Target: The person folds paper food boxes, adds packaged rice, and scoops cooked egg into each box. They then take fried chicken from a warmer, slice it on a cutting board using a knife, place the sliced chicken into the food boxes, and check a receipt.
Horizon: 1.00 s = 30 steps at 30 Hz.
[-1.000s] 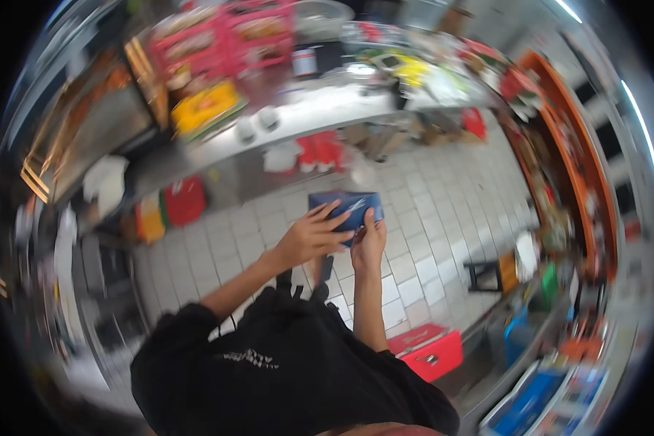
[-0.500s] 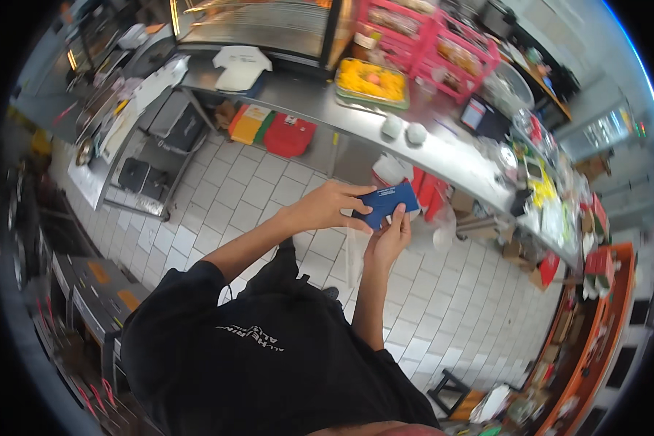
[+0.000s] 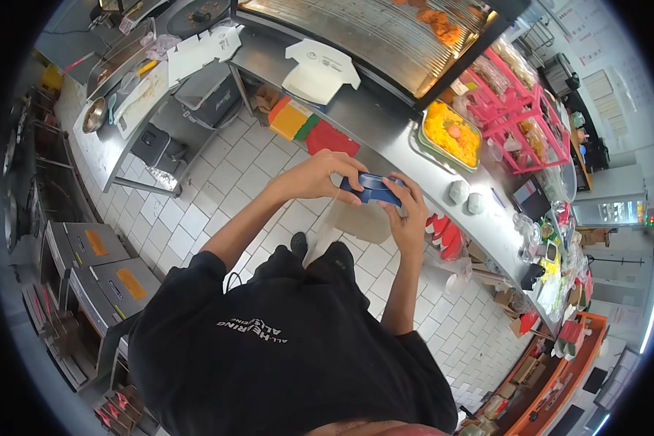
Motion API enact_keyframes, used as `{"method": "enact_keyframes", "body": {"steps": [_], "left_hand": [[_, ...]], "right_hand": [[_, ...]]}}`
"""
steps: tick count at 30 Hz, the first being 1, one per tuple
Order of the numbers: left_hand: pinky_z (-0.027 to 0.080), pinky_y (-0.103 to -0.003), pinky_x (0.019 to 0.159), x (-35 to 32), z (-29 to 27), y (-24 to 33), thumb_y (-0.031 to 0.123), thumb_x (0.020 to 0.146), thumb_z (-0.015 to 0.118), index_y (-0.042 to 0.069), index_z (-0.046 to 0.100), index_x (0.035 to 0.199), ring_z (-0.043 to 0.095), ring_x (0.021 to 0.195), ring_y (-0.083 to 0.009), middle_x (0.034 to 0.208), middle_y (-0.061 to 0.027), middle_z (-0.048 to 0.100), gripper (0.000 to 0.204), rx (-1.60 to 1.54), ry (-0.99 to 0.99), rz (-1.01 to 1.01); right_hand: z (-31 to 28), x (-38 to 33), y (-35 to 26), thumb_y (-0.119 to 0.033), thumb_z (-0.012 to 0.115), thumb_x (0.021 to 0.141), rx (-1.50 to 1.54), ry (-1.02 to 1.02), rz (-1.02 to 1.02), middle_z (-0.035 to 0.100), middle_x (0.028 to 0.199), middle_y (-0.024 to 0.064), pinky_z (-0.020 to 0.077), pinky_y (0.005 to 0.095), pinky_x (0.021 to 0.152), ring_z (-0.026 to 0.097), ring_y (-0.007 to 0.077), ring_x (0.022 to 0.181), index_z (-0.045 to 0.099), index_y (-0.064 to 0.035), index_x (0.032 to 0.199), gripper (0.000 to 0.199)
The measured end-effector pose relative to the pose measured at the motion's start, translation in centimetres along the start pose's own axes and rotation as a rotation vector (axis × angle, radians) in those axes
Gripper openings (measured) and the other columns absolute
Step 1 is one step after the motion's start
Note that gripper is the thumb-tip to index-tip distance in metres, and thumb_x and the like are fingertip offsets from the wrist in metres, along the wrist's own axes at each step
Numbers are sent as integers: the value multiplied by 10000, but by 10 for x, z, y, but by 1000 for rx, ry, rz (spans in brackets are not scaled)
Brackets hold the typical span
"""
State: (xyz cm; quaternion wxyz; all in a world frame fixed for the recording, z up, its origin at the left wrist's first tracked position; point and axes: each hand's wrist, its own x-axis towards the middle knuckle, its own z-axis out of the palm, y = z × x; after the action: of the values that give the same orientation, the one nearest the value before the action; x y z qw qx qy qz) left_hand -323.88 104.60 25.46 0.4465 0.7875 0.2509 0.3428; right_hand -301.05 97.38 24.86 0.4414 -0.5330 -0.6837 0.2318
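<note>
A small dark blue folded carton (image 3: 373, 190) is held between my two hands, in front of my body and above the tiled floor. My left hand (image 3: 317, 177) pinches its left end, with the thumb below and the fingers on top. Gripping the right end is my right hand (image 3: 410, 216), its fingers bent over the top and the thumb underneath. The carton is tipped so that a curved fold or lip shows along its upper side; whether anything is inside cannot be seen. A pale, see-through strip (image 3: 327, 225) hangs below my left hand, too blurred to name.
Beyond my hands runs a steel counter (image 3: 392, 134). On it are an open white takeaway box (image 3: 320, 71), a tray of yellow food (image 3: 449, 136), pink crates (image 3: 519, 138) and two wrapped balls (image 3: 466, 198). A heated display case (image 3: 341, 43) stands behind.
The carton has turned from showing its flat printed face to showing its folded edge, and my right hand has shifted to its right end. My view has swung, moving the counter rightward.
</note>
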Motion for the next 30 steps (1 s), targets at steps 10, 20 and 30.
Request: {"method": "enact_keyframes", "body": {"steps": [10, 20, 30], "left_hand": [[476, -338, 885, 44, -117, -121, 307, 896, 665, 71, 508, 1258, 592, 1059, -170, 1150, -65, 625, 459, -367, -61, -231], [503, -316, 807, -1, -198, -303, 258, 944, 600, 30, 613, 1072, 656, 914, -179, 996, -81, 676, 262, -137, 334, -595], [468, -275, 635, 21, -101, -287, 263, 922, 632, 42, 624, 1019, 640, 793, -143, 887, -62, 673, 242, -286, -101, -532]], "right_hand": [[90, 96, 83, -222, 689, 850, 180, 1, 110, 622, 1095, 134, 497, 347, 876, 574, 229, 1078, 658, -16, 1112, 335], [155, 114, 269, -377, 544, 960, 501, 826, 868, 585, 1224, 82, 522, 412, 842, 586, 215, 1051, 508, -82, 1287, 442], [128, 90, 263, -330, 613, 936, 179, 834, 948, 579, 1170, 116, 482, 330, 883, 565, 203, 1035, 497, -27, 1307, 493]]}}
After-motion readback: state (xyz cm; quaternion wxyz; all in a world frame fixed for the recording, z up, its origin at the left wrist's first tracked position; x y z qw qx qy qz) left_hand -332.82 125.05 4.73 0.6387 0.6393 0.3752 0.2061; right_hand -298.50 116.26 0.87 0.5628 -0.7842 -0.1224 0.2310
